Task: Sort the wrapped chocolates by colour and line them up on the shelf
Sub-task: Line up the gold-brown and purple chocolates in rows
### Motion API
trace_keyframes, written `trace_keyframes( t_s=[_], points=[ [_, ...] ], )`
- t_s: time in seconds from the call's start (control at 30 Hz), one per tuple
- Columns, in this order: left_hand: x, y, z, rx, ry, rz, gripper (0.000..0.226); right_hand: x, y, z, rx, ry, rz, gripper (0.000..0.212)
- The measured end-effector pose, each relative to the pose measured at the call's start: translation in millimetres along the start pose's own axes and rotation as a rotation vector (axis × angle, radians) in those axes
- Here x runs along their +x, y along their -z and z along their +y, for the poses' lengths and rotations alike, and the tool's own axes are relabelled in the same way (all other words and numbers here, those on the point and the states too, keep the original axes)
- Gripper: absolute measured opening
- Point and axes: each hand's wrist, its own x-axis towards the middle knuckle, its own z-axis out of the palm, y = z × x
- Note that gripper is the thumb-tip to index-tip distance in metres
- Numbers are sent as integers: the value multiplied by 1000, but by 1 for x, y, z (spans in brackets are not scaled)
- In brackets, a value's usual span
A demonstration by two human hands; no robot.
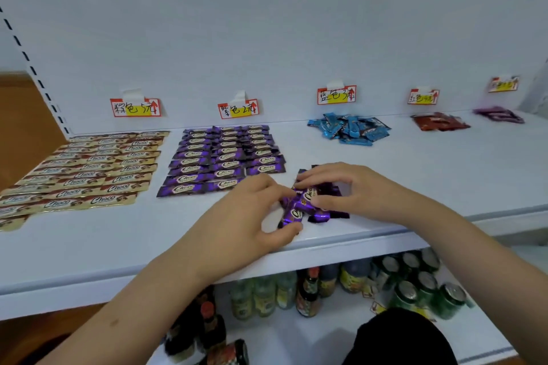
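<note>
Gold rows [89, 175], purple rows [225, 157] lined up left of left hand [255, 216]. Loose purple chocolates [308, 201] pinched by left hand, held under curled fingers of right hand [347, 190]. Blue pile [350, 129], red pile [439, 121] beyond right hand judged unsorted.

Bottles [308, 293], green jars [427, 290] on lower shelf [326, 335].

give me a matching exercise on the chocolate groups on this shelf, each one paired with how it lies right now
Column 1:
1. gold-wrapped chocolate bars
2. blue-wrapped chocolates
3. red-wrapped chocolates
4. loose purple-wrapped chocolates

Column 2:
A. small pile, second sign from the right
B. under both hands, near the shelf's front edge
C. neat rows at the far left
D. jumbled heap at the back, middle of the shelf

Pairs: 1-C, 2-D, 3-A, 4-B
</note>
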Motion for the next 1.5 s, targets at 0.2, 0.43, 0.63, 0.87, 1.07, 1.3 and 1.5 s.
trace_keyframes(
  t_s=[0.2, 0.43, 0.63, 0.87, 1.07, 1.3, 1.5],
  points=[
    [40, -14, 6, -64, 84, -5, 30, -4, 18, 24, -32, -122, 171, 17],
    [68, -34, 19, -267, 204, 78, 25, -6, 24, 36, 237, -279, 459, 14],
    [57, -20, 9, -606, 372, 227, 9, -9, 26, 28, 449, -177, 536, 6],
    [27, 12, -13, -891, 455, 390, 15, -10, 19, 9, 658, -90, 519, 13],
    [-4, 30, -26, -820, 484, 366, 4, 15, -12, -21, 230, -45, 338, 19],
    [-35, 42, -36, -306, 394, 169, 20, 27, -39, -25, -34, 39, 268, 33],
    [-36, 35, -42, -89, 309, 114, 28, 22, -33, -19, 6, -33, 211, 53]
  ],
)
